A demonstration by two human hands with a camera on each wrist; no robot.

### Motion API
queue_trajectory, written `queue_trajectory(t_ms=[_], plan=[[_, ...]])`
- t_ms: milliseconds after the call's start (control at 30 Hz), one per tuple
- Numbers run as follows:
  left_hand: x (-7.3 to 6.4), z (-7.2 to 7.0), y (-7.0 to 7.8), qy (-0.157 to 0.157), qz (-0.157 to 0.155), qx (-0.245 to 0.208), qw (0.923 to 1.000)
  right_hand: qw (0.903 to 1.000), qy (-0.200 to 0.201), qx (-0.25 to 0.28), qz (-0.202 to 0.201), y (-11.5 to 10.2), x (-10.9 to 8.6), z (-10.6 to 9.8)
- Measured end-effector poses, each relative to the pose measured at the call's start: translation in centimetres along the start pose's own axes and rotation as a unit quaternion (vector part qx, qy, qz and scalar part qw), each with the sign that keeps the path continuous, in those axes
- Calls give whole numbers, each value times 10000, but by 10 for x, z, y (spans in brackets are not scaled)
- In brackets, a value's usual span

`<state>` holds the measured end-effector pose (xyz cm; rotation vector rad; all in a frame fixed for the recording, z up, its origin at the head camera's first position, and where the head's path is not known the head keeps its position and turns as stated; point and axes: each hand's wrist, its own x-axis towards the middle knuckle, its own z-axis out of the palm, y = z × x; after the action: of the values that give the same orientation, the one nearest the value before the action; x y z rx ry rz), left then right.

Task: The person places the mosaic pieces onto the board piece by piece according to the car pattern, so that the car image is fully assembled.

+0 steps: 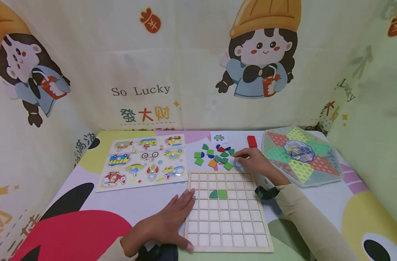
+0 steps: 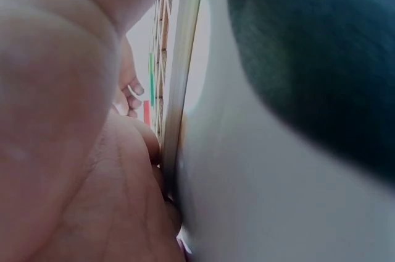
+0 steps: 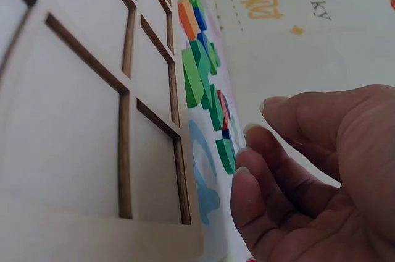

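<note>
A wooden grid board (image 1: 229, 249) lies flat on the table. In its second row a dark green quarter-circle piece (image 1: 213, 194) sits beside a light green square (image 1: 222, 194). My left hand (image 1: 169, 217) rests along the board's left edge, fingers straight and thumb at the near corner. Beyond the board's far edge, my right hand (image 1: 254, 159) hovers at the right side of a group of loose pieces. Its thumb and fingers (image 3: 247, 197) are loosely bent with a gap between them and nothing held. Closest to the fingertips is a dark green piece (image 3: 225, 155).
Several green, blue and red pieces and an orange square (image 1: 212, 164) lie behind the board. A picture card (image 1: 219, 137) and a red block (image 1: 252, 141) are farther back. A vehicle puzzle board (image 1: 143, 163) lies left; a clear patterned case (image 1: 332, 174) lies right.
</note>
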<state>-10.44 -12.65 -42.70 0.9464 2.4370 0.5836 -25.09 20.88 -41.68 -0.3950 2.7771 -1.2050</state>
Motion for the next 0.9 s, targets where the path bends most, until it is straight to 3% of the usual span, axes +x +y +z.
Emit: queue_trajectory(t_ms=[233,500,733,900], plan=[[-6,1,-3,24,-131,-38,9999,9982,238,389,380,8,14,8],[-2,2,-4,106,87,-2,9999,9947,500,387,813,9,21,7],[0,1,-3,89,107,20,9999,9952,514,460,698,12,29,7],[1,2,-2,29,47,-33,10000,9931,473,648,859,13,33,10]])
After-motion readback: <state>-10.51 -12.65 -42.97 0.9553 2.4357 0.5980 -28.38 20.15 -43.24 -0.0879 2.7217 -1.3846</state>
